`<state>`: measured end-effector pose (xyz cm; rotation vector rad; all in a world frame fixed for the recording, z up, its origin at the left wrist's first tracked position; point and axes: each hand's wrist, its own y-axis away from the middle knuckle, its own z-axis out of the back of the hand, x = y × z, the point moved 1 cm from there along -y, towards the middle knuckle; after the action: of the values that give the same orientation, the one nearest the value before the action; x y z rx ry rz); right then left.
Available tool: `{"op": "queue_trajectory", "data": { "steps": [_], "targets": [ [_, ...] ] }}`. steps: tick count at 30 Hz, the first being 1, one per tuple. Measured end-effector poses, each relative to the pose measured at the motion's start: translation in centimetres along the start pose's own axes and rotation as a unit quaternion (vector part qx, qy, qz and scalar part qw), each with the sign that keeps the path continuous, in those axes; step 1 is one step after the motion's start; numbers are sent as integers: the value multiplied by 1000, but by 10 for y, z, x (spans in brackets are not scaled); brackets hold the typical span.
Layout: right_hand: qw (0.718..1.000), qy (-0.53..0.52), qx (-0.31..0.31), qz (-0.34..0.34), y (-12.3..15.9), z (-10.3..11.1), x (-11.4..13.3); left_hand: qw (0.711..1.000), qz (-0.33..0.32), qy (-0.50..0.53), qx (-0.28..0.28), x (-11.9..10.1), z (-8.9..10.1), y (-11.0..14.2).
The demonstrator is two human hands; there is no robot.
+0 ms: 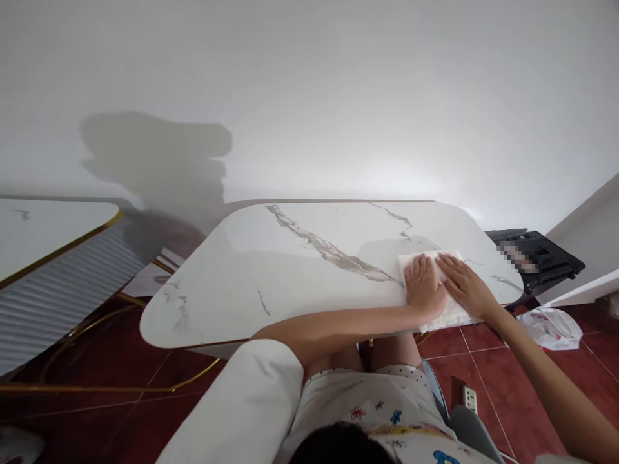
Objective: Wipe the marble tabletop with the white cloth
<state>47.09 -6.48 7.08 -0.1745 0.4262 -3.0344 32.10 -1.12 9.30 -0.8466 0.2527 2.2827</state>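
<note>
A folded white cloth lies on the right part of a white marble-patterned tabletop, with its near edge hanging over the front rim. My left hand reaches across from the left and rests flat on the cloth, fingers pointing away from me. Beside it, my right hand is pressed flat on the cloth too, its fingers stretched toward the upper left. The two hands are close together, and both palms are hidden from view.
A second table with gold trim and a ribbed side stands at the left. Behind is a white wall. At the right are a black case and a plastic bag on the red floor. A power strip lies near my seat.
</note>
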Motion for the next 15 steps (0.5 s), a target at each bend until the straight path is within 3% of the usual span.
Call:
{"op": "queue_trajectory", "data": {
  "steps": [3, 7, 15],
  "targets": [
    [1000, 2, -10, -12, -7, -1, -29, 1000, -11, 2, -19, -10, -12, -21],
    [999, 23, -16, -18, -39, -6, -63, 998, -27, -28, -48, -11, -20, -64],
    [997, 65, -1, -44, -139, -23, -88, 985, -55, -126, -108, 25, -10, -162]
  ]
}}
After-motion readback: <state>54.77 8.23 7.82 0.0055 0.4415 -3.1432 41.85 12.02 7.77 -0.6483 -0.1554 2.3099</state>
